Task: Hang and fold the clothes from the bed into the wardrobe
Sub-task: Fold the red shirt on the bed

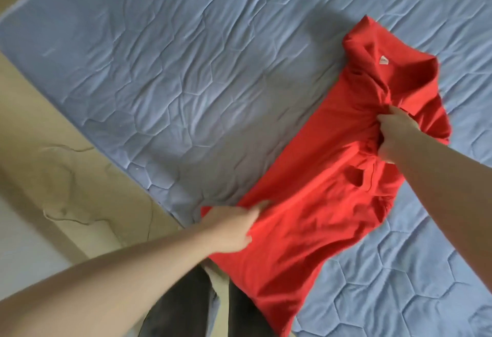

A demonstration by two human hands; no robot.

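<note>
Closest in, reaches with left hand [231, 230] over the bed's near edge and pinches red shirt [319, 190] at its lower left side. Clenches right hand [396, 134] on bunched cloth at the chest, just below collar [372, 54]. Lies on blue quilt [186, 70], long axis diagonal, hem nearest, collar pointing away toward upper right.

Shirt [332, 176]: plain bright red all over, no print. Small white label [383, 60] inside its collar. Bed quilt [186, 70]: pale blue, one colour throughout, stitched in a honeycomb of hexagons. Sheet [80, 176] showing beside the quilt: plain tan-beige. The person's trousers [170, 310]: dark grey, unpatterned.
</note>
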